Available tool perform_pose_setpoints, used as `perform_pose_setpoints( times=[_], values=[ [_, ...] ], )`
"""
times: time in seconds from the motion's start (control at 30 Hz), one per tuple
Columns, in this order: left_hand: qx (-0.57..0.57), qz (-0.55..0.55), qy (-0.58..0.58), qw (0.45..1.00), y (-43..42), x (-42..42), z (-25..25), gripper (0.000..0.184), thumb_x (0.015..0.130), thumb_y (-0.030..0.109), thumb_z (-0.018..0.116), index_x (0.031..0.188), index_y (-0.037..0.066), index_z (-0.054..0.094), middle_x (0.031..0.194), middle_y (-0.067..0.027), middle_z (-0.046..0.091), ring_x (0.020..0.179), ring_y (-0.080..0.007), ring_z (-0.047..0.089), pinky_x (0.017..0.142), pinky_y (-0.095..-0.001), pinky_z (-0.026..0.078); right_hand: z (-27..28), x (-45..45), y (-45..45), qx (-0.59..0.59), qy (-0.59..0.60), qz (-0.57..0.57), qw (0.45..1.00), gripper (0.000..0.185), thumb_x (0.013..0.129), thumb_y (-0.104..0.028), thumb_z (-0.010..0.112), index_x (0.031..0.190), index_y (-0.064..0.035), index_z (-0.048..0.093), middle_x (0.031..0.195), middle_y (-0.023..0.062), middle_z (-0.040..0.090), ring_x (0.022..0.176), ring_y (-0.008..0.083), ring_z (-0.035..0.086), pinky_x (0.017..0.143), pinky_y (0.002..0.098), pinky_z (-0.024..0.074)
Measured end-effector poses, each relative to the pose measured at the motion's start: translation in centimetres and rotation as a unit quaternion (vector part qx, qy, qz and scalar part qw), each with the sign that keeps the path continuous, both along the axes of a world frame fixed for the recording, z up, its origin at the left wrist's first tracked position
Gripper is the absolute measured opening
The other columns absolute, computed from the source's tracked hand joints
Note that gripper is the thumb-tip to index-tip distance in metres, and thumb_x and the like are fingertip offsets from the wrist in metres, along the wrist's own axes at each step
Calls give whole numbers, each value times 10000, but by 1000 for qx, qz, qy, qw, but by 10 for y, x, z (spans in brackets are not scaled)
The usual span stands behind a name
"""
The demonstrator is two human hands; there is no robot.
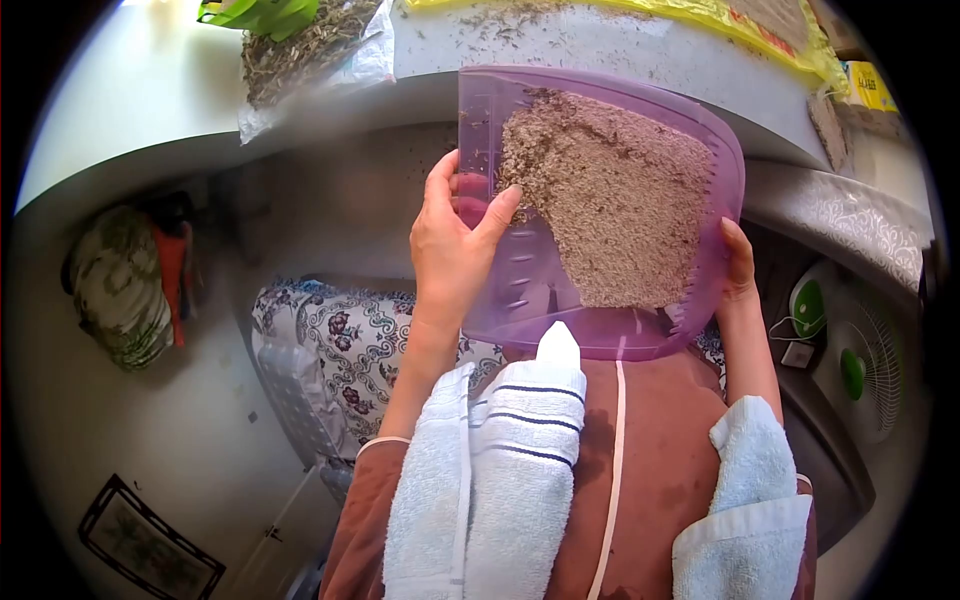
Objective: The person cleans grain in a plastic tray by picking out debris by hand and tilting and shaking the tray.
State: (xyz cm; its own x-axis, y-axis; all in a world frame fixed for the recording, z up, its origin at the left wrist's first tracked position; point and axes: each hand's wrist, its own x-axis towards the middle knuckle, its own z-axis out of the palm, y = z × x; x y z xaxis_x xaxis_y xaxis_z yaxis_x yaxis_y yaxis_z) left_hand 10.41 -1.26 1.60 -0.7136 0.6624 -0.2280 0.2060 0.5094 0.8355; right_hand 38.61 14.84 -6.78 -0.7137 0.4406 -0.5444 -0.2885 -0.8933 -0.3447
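Observation:
A purple see-through plastic winnowing pan (480,310) is held out in front of my chest over the table edge. Small beige grains (630,210) cover most of its floor, with darker husk bits mixed in along the upper and left side. My left hand (455,235) grips the pan's left edge, thumb on the inside and fingers outside. On the right rim, my right hand (738,262) is closed, most of its fingers hidden behind the wall. The lower left of the pan shows bare ridged plastic.
Along the table (430,50) lie a clear bag of husks (310,60), a green plastic item (265,15) and a yellow bag (790,50). Scattered husks dot the tabletop. A towel (520,440) hangs over my front. A floral-covered seat (350,340) and a fan (870,365) stand below.

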Motion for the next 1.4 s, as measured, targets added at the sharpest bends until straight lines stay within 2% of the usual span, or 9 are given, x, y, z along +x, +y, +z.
perform_pose_setpoints(
  times=[0.17, 0.4, 0.5, 0.63, 0.67, 0.9, 1.0, 1.2, 1.4],
  values=[
    [-34, -14, 63, 997, 10, 7, 7, 591, 804, 182, 723, 1273, -40, 439, 1033, -99, 632, 870, -122, 616, 760, -242, 502, 0, 0, 3, 2, 31, 16, 999, 580, 809, -209, 627, 1310, -1, 419, 1209, 156, 566, 1078, 276, 578, 955, 415, 463],
    [138, 30, -313, 939, -15, -13, 2, 585, 883, 76, 607, 1370, -72, 318, 1202, -154, 557, 1036, -173, 569, 886, -265, 471, 7, -2, 2, 13, 20, 21, 999, 586, 805, -231, 623, 1307, -2, 427, 1208, 156, 569, 1077, 277, 579, 950, 410, 467],
    [141, 24, -223, 964, -13, 5, 0, 684, 855, 128, 659, 1392, -60, 279, 1271, -170, 500, 1060, -182, 554, 882, -283, 477, 0, 2, 3, 28, -5, 28, 999, 612, 791, -287, 621, 1304, -5, 440, 1213, 152, 569, 1092, 281, 569, 969, 412, 449],
    [-31, -62, 167, 984, -7, 22, -1, 879, 741, 184, 759, 1416, -33, 239, 1248, -198, 492, 1039, -261, 569, 860, -339, 479, -1, 1, 5, 27, -1, 26, 999, 596, 796, -279, 620, 1295, -2, 448, 1202, 154, 575, 1085, 281, 573, 965, 412, 453],
    [-18, -61, 171, 983, -8, 21, -3, 855, 738, 151, 747, 1412, -30, 254, 1237, -201, 495, 997, -300, 582, 854, -351, 474, -2, 1, 6, 26, 0, 26, 999, 591, 797, -277, 620, 1292, -1, 451, 1200, 154, 576, 1084, 281, 574, 964, 412, 454],
    [105, -42, -123, 986, -24, 0, -4, 636, 855, 17, 597, 1405, -39, 284, 1296, -169, 494, 1077, -205, 567, 923, -303, 463, 2, -1, 8, 19, 19, 24, 999, 579, 811, -242, 623, 1300, 4, 436, 1208, 153, 571, 1080, 278, 578, 959, 402, 458],
    [161, -37, -255, 953, -30, -12, -2, 499, 929, 4, 483, 1392, -50, 306, 1312, -171, 483, 1104, -196, 556, 949, -285, 448, 1, 0, 9, 27, -2, 28, 999, 597, 793, -288, 629, 1286, 1, 456, 1203, 153, 575, 1085, 283, 572, 965, 410, 451],
    [255, 94, -484, 832, -22, -18, 5, 406, 973, 133, 468, 1327, -55, 405, 1203, -162, 567, 1058, -175, 575, 921, -281, 472, 0, -2, 9, 0, 28, 15, 999, 536, 834, -232, 600, 1284, 17, 449, 1191, 156, 585, 1070, 273, 587, 950, 397, 464],
    [176, 53, -276, 944, -14, -6, -6, 368, 949, 100, 487, 1263, -89, 454, 1151, -180, 599, 1033, -211, 606, 896, -318, 510, 1, -4, 11, 8, 14, 15, 1000, 529, 831, -239, 600, 1274, 15, 462, 1180, 159, 591, 1064, 274, 590, 952, 402, 463]
  ],
)
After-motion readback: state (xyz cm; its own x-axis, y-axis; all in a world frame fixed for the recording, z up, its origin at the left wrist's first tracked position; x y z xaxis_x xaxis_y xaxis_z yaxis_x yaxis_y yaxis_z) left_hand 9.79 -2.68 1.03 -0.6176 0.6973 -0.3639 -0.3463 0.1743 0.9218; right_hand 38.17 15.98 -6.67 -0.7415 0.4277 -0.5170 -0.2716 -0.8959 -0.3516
